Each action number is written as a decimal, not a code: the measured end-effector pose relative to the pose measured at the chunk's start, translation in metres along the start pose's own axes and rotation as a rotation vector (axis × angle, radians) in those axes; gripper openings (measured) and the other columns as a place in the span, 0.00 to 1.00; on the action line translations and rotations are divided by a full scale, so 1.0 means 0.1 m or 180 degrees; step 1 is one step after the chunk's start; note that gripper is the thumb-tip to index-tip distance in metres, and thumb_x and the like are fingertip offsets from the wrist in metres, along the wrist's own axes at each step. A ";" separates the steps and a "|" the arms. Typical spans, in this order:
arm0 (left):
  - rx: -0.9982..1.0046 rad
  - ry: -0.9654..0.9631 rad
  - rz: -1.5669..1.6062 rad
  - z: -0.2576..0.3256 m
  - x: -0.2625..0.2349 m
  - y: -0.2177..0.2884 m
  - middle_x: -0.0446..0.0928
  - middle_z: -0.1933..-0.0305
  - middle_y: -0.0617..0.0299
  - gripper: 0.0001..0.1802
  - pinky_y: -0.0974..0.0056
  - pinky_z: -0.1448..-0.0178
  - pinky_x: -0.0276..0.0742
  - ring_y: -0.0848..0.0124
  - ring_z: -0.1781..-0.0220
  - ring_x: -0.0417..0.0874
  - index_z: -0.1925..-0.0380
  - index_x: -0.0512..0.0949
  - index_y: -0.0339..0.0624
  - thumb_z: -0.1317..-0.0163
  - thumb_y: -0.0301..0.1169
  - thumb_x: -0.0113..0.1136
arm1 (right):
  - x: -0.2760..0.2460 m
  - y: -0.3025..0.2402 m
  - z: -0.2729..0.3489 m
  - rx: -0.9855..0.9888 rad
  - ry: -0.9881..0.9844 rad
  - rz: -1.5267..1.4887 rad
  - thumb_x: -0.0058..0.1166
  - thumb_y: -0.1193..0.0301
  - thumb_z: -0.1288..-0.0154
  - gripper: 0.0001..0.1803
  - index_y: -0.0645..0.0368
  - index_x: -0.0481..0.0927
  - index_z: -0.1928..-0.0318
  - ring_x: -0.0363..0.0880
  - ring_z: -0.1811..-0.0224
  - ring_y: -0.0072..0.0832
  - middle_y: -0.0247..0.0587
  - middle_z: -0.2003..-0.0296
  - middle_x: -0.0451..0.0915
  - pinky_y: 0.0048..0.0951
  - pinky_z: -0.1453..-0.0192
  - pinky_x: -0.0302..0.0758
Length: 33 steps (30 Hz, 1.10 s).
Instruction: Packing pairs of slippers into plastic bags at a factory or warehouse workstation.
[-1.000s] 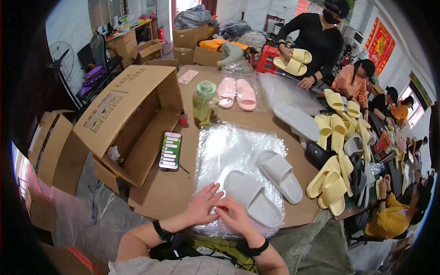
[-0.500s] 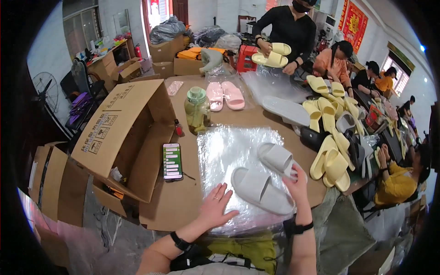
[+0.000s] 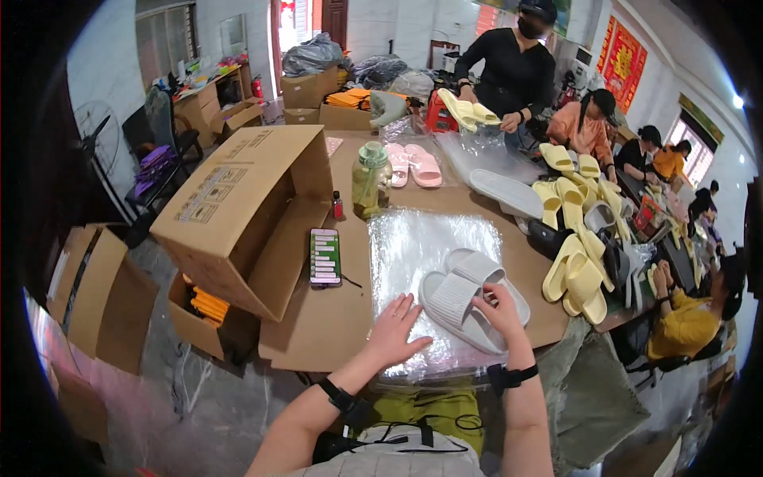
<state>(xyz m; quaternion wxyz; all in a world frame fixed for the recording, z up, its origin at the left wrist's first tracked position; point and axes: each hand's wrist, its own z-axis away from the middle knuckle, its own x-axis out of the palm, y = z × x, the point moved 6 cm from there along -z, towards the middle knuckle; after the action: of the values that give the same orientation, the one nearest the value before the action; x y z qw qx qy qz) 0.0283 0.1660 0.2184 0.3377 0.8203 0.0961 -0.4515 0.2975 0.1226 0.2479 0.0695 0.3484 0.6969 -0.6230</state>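
Two grey slide slippers lie together on a stack of clear plastic bags (image 3: 397, 246) in front of me. The near grey slipper (image 3: 447, 300) is on the left, and the far grey slipper (image 3: 478, 266) lies up against it, partly overlapping. My right hand (image 3: 502, 312) pinches the inner edge of the far slipper beside its strap, fingertips partly hidden. My left hand (image 3: 399, 332) rests flat on the bags, fingers stretched out, just left of the near slipper. It holds nothing.
An open cardboard box (image 3: 238, 215) stands left, beside a phone (image 3: 325, 257), a small red bottle (image 3: 338, 207) and a green-lidded jar (image 3: 371, 179). Pink slippers (image 3: 413, 165) lie beyond. Yellow slippers (image 3: 584, 278) pile up right. Across the table, a person (image 3: 509, 71) handles yellow slippers.
My right hand has brought the far grey slipper leftward against the near one, closing the gap between them. My left hand stays flat on the bags. The whole view has shifted slightly.
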 end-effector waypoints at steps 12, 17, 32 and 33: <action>-0.0010 -0.0009 -0.0147 0.04 -0.10 0.08 0.60 0.24 0.39 0.46 0.49 0.19 0.51 0.45 0.20 0.56 0.32 0.69 0.34 0.37 0.62 0.57 | 0.15 -0.04 0.22 -0.0852 0.0735 0.0671 0.65 0.74 0.41 0.17 0.63 0.79 0.51 0.78 0.56 0.42 0.46 0.58 0.77 0.39 0.50 0.76; 0.0014 -0.0064 -0.0124 0.05 -0.03 0.05 0.59 0.24 0.36 0.48 0.48 0.19 0.50 0.43 0.21 0.56 0.32 0.68 0.33 0.38 0.63 0.57 | 0.15 -0.01 0.23 -0.0853 0.0720 0.0667 0.65 0.74 0.41 0.17 0.62 0.79 0.51 0.78 0.56 0.42 0.46 0.58 0.77 0.40 0.50 0.76; 0.0114 0.0064 -0.0114 0.04 -0.02 0.05 0.63 0.27 0.34 0.46 0.45 0.20 0.52 0.40 0.23 0.59 0.34 0.70 0.31 0.36 0.62 0.57 | 0.04 0.05 0.21 -0.0396 0.0397 -0.0124 0.63 0.76 0.41 0.18 0.61 0.78 0.50 0.78 0.60 0.34 0.43 0.57 0.78 0.32 0.56 0.76; 0.0109 0.0078 -0.0115 0.06 -0.07 0.06 0.63 0.27 0.34 0.46 0.45 0.20 0.52 0.40 0.23 0.59 0.34 0.70 0.31 0.36 0.62 0.57 | -0.04 -0.09 0.20 -0.0408 0.0390 -0.0121 0.63 0.76 0.41 0.18 0.61 0.78 0.50 0.78 0.60 0.34 0.43 0.57 0.78 0.32 0.56 0.76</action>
<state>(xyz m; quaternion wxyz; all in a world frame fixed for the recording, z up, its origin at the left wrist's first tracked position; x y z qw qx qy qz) 0.0234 0.1582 0.2246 0.3142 0.8295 0.1073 -0.4491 0.2882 0.1026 0.2534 0.0370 0.3675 0.7448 -0.5558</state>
